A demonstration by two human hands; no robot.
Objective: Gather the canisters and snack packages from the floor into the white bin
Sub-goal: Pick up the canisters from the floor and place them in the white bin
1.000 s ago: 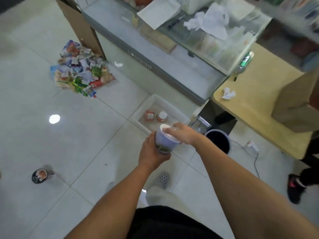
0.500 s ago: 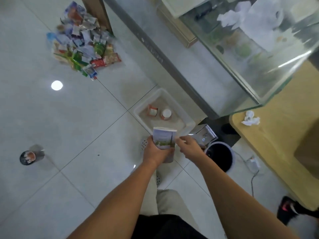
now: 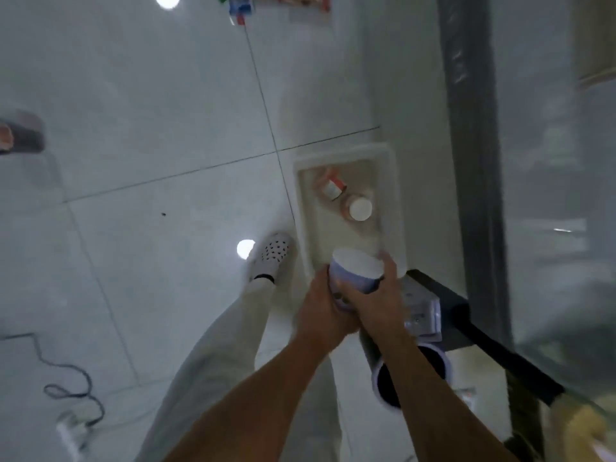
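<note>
On the tiled floor (image 3: 150,95) sits the white bin (image 3: 396,195). Above its near end, the left hand (image 3: 325,311) and right hand (image 3: 380,305) both curl around a purple canister (image 3: 356,271) with a white top. Two smaller canisters (image 3: 358,206) lie inside the bin.

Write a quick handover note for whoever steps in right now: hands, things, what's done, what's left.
Hands: left hand and right hand both grip the lavender canister over the near end of the white bin.
Done: two canisters lie in the bin.
Left: put this one in, then fetch the floor canister at far left and the snack packages at the top edge.
</note>
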